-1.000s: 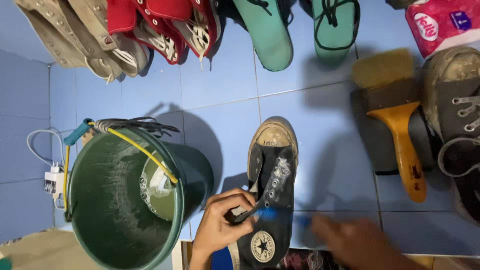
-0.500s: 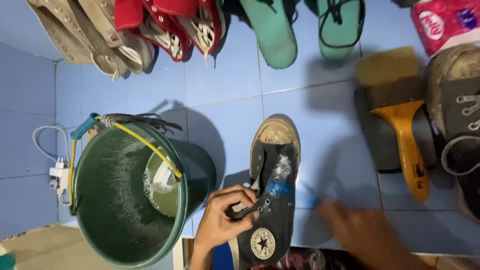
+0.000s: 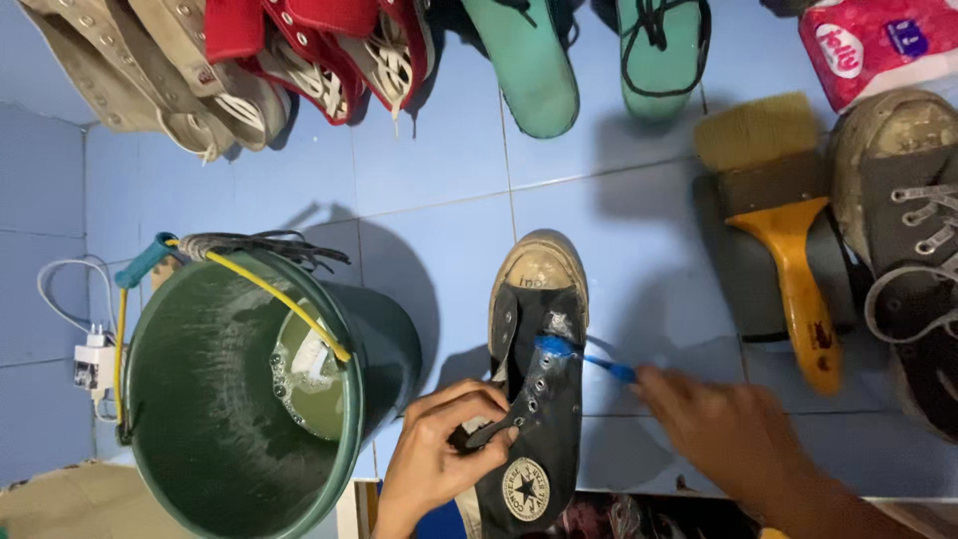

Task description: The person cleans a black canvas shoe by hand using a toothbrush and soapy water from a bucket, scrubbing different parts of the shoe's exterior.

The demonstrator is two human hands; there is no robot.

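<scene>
Left hand (image 3: 434, 454) clamped black high-top sneaker (image 3: 534, 389) at ankle collar, thumb inside opening. Sneaker lay on blue tiled floor (image 3: 439, 170), long axis running away from grip, toe cap farthest. Right hand (image 3: 733, 429), blurred, closed on blue toothbrush (image 3: 579, 354); bristles touched tongue just beyond left grip. Green bucket (image 3: 230, 399) stood beside left hand.

Pink-and-white soft package (image 3: 878, 45) — top right corner, on blue tiles.
</scene>
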